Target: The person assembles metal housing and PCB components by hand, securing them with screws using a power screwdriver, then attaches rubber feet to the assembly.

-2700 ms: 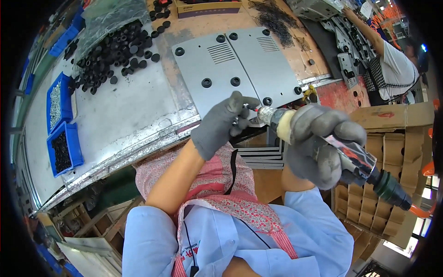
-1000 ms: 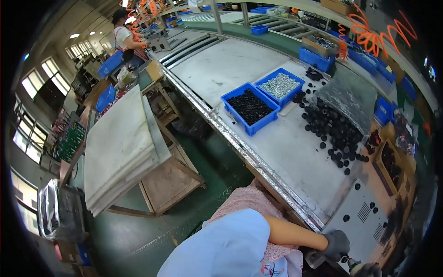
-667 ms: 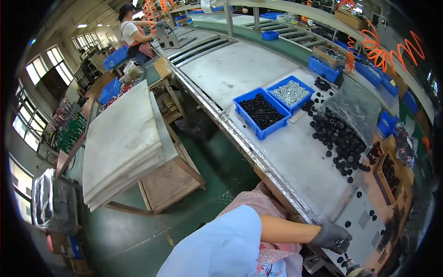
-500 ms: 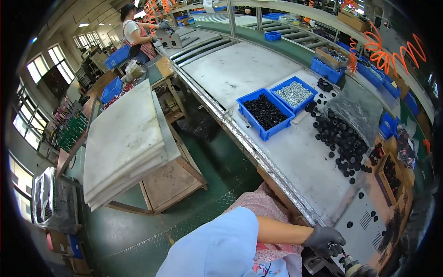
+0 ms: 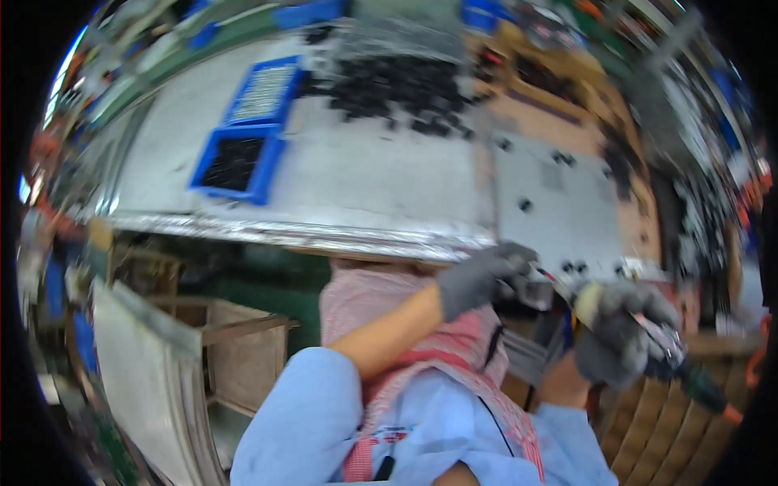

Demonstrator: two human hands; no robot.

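Note:
My right hand (image 5: 620,336), in a grey glove, grips a power screwdriver (image 5: 666,344) that has an orange hose at its back end. The driver's thin bit points left, toward my left hand (image 5: 486,279). That hand, gloved too, hovers at the front edge of the work surface with its fingers curled together; whatever is between them is too small and blurred to name. Just beyond both hands lies a flat grey metal panel (image 5: 539,231). Several round black feet, such as one black foot (image 5: 525,206), stand on it.
Left on the white tabletop (image 5: 365,178) are a blue bin of small black parts (image 5: 265,174) and a blue bin of silver parts (image 5: 235,113). Black feet lie heaped (image 5: 397,89) at the back by a plastic bag (image 5: 397,40). A cardboard box (image 5: 545,99) stands behind the panel.
My view has swung to the right and blurs with motion. The panel and my right hand with the driver now show more fully. My left hand stays curled near the bit.

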